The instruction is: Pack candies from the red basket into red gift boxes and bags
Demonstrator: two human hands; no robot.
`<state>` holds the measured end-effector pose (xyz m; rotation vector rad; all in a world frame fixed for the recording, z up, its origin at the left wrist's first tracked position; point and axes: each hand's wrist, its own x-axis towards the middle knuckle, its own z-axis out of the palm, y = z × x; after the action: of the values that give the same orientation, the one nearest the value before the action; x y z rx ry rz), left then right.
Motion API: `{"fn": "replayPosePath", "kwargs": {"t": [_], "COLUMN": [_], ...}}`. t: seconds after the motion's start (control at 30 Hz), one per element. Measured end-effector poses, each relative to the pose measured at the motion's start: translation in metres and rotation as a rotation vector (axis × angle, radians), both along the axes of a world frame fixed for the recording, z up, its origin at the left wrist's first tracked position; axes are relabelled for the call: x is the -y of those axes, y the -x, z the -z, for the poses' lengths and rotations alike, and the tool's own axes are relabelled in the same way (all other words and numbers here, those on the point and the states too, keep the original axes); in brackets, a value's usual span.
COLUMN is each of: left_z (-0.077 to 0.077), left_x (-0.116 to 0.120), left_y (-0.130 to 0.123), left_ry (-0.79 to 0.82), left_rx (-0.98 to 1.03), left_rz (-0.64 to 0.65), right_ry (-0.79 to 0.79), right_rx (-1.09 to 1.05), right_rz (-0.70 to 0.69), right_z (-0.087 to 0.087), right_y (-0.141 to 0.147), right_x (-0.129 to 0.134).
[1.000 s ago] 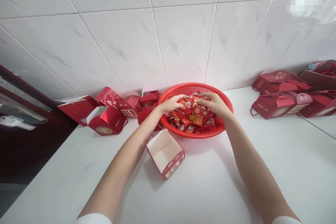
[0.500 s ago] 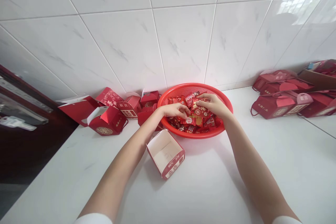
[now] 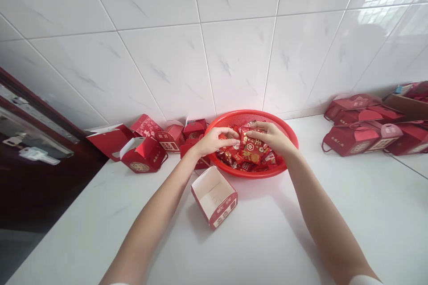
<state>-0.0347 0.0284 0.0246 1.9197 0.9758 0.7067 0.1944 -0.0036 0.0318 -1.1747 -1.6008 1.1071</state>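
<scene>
**Left hand and right hand working inside red basket, grip unconfirmed**

Basket is sitting at the far edge of the counter, near the tiled wall, and is holding a heap of wrapped packets.

Left: forearm is running diagonally in from the front edge, wrist is lying over the basket's left rim. Hand is pointing inward, thumb and index finger are curving toward each other, tips ending at a small packet. Can't tell if it's pinching that or just touching.

Right: forearm is slanting in from the front edge, right of the left arm, wrist is crossing the right rim. Palm is facing down, fingers are pointing left, fingertips are touching a red gold-printed packet on top of the heap. Can't tell if it's gripping.

Hands are facing each other with packets showing between them, not touching.

Open box is standing just in front of the basket, toward the front edge, open side up, pale inside showing.

Red boxes are clustering at the far-left corner; handled boxes are lining the far edge to the right.
</scene>
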Motion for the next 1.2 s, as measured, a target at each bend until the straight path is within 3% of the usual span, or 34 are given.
{"fn": "replayPosePath", "kwargs": {"t": [0.23,0.53,0.83,1.2], "left_z": [-0.026,-0.035,-0.042,-0.044], "left_x": [0.063,0.117,0.134,0.144], "left_y": [0.027,0.059,0.063,0.057], "left_ry": [-0.094,-0.035,0.019,0.069], "left_rx": [0.122,0.020,-0.186,-0.362], "left_rz": [-0.215,-0.314,-0.349,-0.166], "right_ry": [0.022,-0.148,-0.262,-0.281], "right_rx": [-0.137,-0.088,0.129,0.239], "right_rz": [-0.154,-0.239,-0.266,-0.335], "right_z": [-0.019,-0.027,-0.016,-0.016], "right_y": [0.027,0.058,0.062,0.060], "right_x": [0.033,0.065,0.070,0.071]}}
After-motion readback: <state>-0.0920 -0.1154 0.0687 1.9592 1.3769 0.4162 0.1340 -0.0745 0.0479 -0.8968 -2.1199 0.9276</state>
